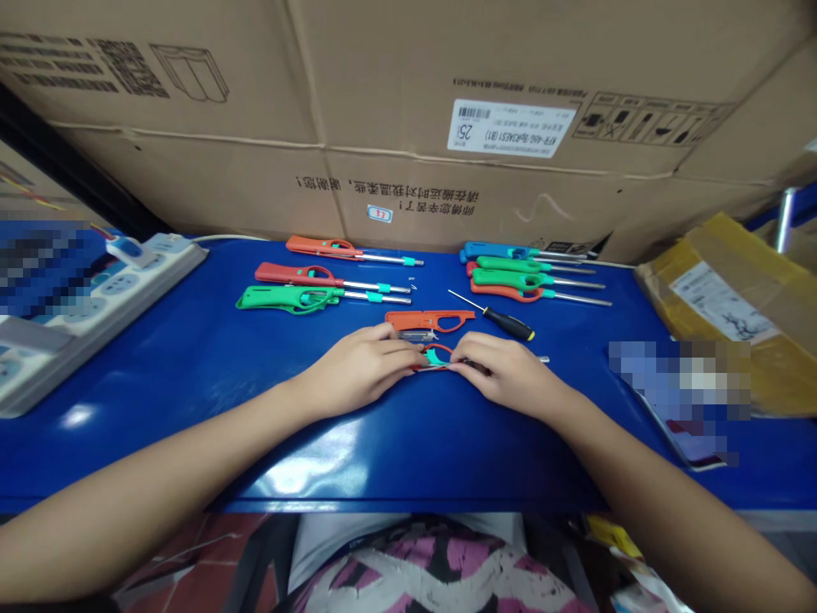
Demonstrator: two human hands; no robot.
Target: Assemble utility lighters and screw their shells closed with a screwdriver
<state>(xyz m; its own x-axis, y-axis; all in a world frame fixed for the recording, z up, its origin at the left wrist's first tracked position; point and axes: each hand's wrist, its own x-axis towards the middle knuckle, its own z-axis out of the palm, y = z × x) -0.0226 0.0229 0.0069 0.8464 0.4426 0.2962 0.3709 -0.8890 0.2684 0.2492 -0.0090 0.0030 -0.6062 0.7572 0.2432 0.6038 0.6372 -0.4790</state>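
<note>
Both my hands rest on the blue table [191, 366] and pinch the same opened orange lighter half [437, 358] with a teal trigger. My left hand [357, 370] grips its left end, fingers curled. My right hand [511, 370] grips its right end, where a metal tube sticks out. Just behind lies a separate orange lighter shell [429, 319]. A black-handled screwdriver [494, 317] lies to the right of that shell.
Three long lighters, orange, red and green [290, 298], lie at the back left. Several blue, green and red lighters [523, 272] lie at the back right. A white power strip [95, 298] is at the left, a yellow parcel [728, 298] at the right, cardboard boxes [408, 128] behind.
</note>
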